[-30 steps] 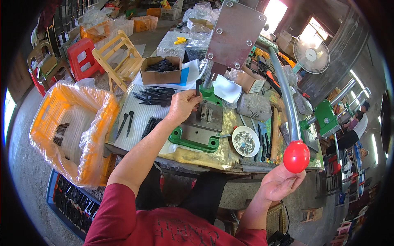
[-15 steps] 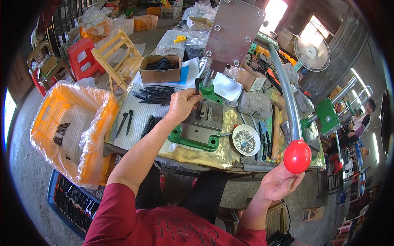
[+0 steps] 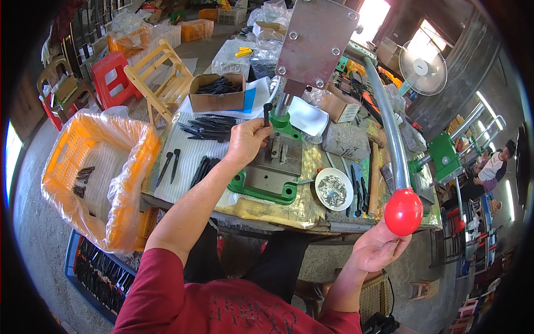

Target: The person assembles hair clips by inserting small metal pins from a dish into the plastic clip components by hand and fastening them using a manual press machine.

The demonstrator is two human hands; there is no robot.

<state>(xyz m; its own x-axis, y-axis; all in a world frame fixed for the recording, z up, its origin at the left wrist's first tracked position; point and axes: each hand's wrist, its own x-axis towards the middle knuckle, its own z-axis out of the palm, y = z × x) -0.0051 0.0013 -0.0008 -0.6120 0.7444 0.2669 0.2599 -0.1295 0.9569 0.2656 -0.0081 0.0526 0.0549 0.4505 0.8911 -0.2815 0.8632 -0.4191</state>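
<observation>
My left hand pinches a slim black part with a rounded head, held upright beside the column of a green arbor press. Just below that hand lies a small metal fixture on the press base. My right hand is closed at the red ball knob of the long steel lever, with the palm turned up and some fingers hidden behind the ball. Several similar black parts lie on the white foam sheet to the left of the press.
A cardboard box of black parts stands behind the foam. Right of the press sit a white bowl of small metal pieces, a wooden-handled hammer and a stone block. An orange plastic-lined crate stands at the left.
Both hands stay almost still; the black part has shifted very slightly left. In the far right background a person has changed posture.
</observation>
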